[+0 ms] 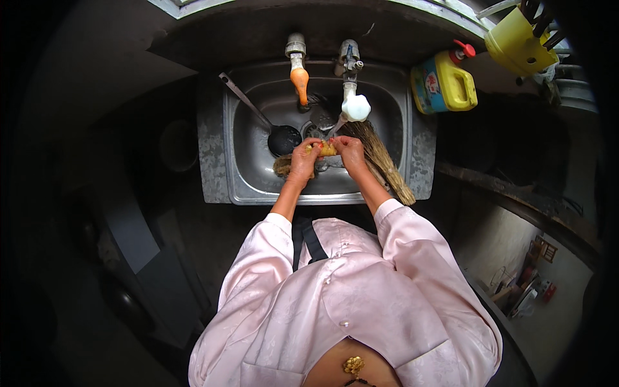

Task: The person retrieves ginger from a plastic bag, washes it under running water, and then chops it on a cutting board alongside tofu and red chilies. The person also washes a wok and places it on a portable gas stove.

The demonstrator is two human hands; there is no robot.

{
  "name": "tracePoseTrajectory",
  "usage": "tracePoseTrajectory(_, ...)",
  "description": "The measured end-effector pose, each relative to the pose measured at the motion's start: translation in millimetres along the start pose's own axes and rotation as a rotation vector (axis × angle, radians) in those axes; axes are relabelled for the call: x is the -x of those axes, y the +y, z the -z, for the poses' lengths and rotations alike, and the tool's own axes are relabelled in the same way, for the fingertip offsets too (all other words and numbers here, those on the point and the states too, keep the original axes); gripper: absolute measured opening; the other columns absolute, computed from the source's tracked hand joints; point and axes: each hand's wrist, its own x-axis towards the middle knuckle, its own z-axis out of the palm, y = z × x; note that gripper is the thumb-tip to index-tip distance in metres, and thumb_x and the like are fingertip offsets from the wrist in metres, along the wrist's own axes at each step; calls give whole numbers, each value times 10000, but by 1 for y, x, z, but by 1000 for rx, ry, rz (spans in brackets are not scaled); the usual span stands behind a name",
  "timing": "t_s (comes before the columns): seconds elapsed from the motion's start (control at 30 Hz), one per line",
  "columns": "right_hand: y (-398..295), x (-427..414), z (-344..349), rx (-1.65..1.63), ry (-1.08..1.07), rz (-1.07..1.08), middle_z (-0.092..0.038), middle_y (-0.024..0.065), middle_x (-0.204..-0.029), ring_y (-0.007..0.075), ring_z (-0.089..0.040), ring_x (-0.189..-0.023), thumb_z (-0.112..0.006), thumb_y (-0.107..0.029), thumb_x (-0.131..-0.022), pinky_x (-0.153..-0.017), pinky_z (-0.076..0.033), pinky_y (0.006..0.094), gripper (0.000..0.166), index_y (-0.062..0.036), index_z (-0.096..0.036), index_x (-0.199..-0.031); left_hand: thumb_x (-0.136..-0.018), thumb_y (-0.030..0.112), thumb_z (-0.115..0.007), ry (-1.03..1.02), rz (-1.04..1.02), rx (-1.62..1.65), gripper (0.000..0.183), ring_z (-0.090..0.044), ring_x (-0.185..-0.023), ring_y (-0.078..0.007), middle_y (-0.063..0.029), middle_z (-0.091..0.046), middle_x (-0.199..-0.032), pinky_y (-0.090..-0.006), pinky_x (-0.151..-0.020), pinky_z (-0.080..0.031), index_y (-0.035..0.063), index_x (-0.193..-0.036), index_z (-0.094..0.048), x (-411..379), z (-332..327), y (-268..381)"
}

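Both hands meet over the stainless steel sink (251, 169). A small yellow, knobbly piece that looks like ginger root (329, 148) spans the gap between them. My left hand (304, 157) grips its left end, while the fingertips of my right hand (351, 150) pinch its right end. Water pours from the tap with a white knob (356, 107) just above my fingers. Left of my left hand lies a dark ladle (284, 140), its handle leaning on the sink's back left corner. A brown scrubbing pad (282, 166) is partly hidden under that hand.
A straw whisk brush (387, 164) slants across the sink's right side and over its front rim. Another tap with an orange nozzle (300, 84) overhangs the basin. A yellow detergent jug (445, 82) stands at the back right, below a yellow utensil holder (520, 43).
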Motion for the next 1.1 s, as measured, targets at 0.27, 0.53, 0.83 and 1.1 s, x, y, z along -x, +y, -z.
tracePoseTrajectory(0.27,-18,14,8,-292,-155,88,-652,72,-916,130,-616,-826,-608,-80,-851,-733,-532,272,191,21,-646,-1010,-869,64,-571,39,-166,-90,114,-564,-816,-125,-46,-578,-929,-260,-678,-509,21,-975,-573,-10,1,-9)
tracePoseTrajectory(0.53,-25,14,17,143,-93,171,-639,96,-755,117,-617,-683,-661,-65,-803,-608,-535,264,137,50,-600,-845,-803,22,-604,22,-471,-747,141,-572,-814,-273,-116,-552,-859,-323,-705,-460,22,-940,-575,-1,-19,25)
tracePoseTrajectory(0.83,-30,22,10,-52,57,88,-647,93,-795,122,-622,-694,-600,-88,-860,-570,-535,264,143,46,-616,-907,-803,49,-587,-24,-407,-650,154,-562,-846,-342,-143,-538,-922,-363,-729,-456,23,-947,-539,-3,-21,23)
tracePoseTrajectory(1.1,-20,16,18,-300,-14,95,-646,79,-899,120,-614,-796,-598,-38,-853,-738,-514,257,143,32,-612,-976,-823,79,-564,-44,-337,-455,199,-536,-895,-285,-141,-492,-969,-347,-803,-429,18,-1002,-504,-13,-30,19)
